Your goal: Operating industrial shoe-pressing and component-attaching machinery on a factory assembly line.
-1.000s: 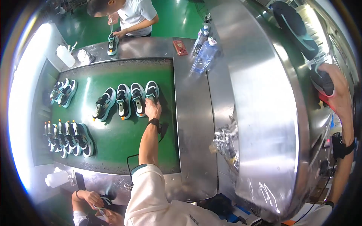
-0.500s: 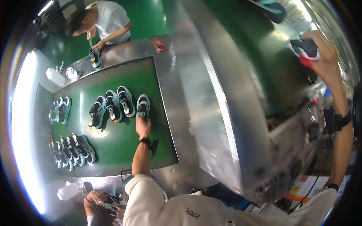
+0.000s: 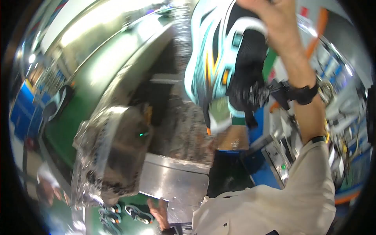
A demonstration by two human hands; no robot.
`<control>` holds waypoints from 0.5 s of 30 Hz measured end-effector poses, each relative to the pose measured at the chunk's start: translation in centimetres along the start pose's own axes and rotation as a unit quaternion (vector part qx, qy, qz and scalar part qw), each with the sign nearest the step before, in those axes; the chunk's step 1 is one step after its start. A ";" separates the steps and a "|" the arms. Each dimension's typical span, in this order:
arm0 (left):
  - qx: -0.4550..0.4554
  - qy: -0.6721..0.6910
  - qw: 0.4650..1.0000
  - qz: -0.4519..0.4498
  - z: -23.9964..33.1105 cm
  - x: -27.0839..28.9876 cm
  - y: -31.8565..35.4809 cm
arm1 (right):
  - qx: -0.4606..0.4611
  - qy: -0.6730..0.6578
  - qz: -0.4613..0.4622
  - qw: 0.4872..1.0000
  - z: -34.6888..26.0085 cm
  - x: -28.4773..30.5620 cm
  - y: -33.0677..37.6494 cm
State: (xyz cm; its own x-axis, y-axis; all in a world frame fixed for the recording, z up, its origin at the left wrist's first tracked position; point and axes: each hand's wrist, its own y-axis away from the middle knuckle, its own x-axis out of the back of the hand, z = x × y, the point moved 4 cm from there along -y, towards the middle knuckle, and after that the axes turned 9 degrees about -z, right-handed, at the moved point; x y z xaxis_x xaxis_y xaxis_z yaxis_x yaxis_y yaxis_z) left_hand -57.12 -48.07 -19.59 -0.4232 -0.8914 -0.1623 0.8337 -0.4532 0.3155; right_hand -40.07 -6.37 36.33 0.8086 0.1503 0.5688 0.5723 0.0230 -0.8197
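Right hand (image 3: 274, 19) grasps a teal sneaker (image 3: 227, 62) high up; left hand (image 3: 158, 209) lies released on the green surface (image 3: 152, 203).
The grip is at one end only, so the sneaker might slip and fall onto the sneakers (image 3: 125, 213) below.

The right hand (image 3: 274, 19) now holds the teal-and-black shoe (image 3: 227, 62) up close overhead. The left hand (image 3: 158, 209) has slid to the lower edge, beside the shoes on the green bench (image 3: 133, 213).

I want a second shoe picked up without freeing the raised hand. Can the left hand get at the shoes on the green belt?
Probably yes: the left hand rests at the green belt beside the shoes, nothing between them. The right hand holds the teal shoe overhead.
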 end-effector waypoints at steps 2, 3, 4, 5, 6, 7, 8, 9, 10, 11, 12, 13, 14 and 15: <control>-0.085 -0.214 0.924 -0.305 6.9 -11.7 2.1 | -0.180 -0.160 0.007 0.971 0.7 3.8 5.1; -0.019 -0.054 0.904 -0.423 11.1 -18.5 5.7 | -0.248 -0.140 0.016 0.958 0.4 4.7 7.9; -0.026 0.026 0.853 -0.521 13.2 -23.3 7.8 | -0.331 -0.171 0.053 0.926 2.0 5.4 11.9; -0.041 0.057 0.814 -0.576 14.8 -27.1 9.1 | -0.330 -0.142 0.054 0.932 0.9 6.8 14.4; -0.073 0.074 0.787 -0.608 15.2 -30.8 9.8 | -0.256 -0.058 0.032 0.964 1.2 7.9 17.9; -0.041 0.101 0.771 -0.627 16.0 -35.1 11.1 | -0.187 -0.039 0.015 0.981 1.3 8.9 21.0; -0.009 0.126 0.757 -0.641 16.5 -38.8 13.0 | -0.233 -0.050 0.035 0.971 1.7 9.8 24.4; 0.015 0.164 0.706 -0.689 16.7 -41.2 14.9 | -0.389 -0.152 0.064 0.906 0.4 10.8 26.1; 0.083 0.125 0.673 -0.724 14.5 -43.7 15.4 | -0.453 -0.160 0.098 0.871 0.7 11.7 29.6; 0.108 0.154 0.664 -0.724 13.3 -45.8 17.4 | -0.502 -0.206 0.137 0.829 0.7 12.7 32.4; 0.133 0.181 0.658 -0.719 12.3 -47.6 19.5 | -0.545 -0.278 0.153 0.776 0.1 14.4 35.3; 0.187 0.197 0.658 -0.702 10.9 -49.6 21.3 | -0.557 -0.260 0.203 0.762 -1.0 16.8 38.2; 0.192 0.198 0.654 -0.704 10.4 -51.8 23.5 | -0.567 -0.246 0.248 0.746 -2.1 18.7 41.2; 0.187 0.170 0.652 -0.714 9.8 -53.8 25.5 | -0.566 -0.262 0.298 0.723 -3.5 20.7 44.6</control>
State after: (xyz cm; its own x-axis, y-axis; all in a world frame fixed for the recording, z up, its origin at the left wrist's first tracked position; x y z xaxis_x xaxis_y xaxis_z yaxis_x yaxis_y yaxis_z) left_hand -16.59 -11.69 6.39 -0.5173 0.4650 -0.7184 -0.4968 -0.8468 -0.1903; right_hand 2.69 -5.69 11.79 0.9644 0.1611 -0.2096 0.1289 -0.9788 -0.1593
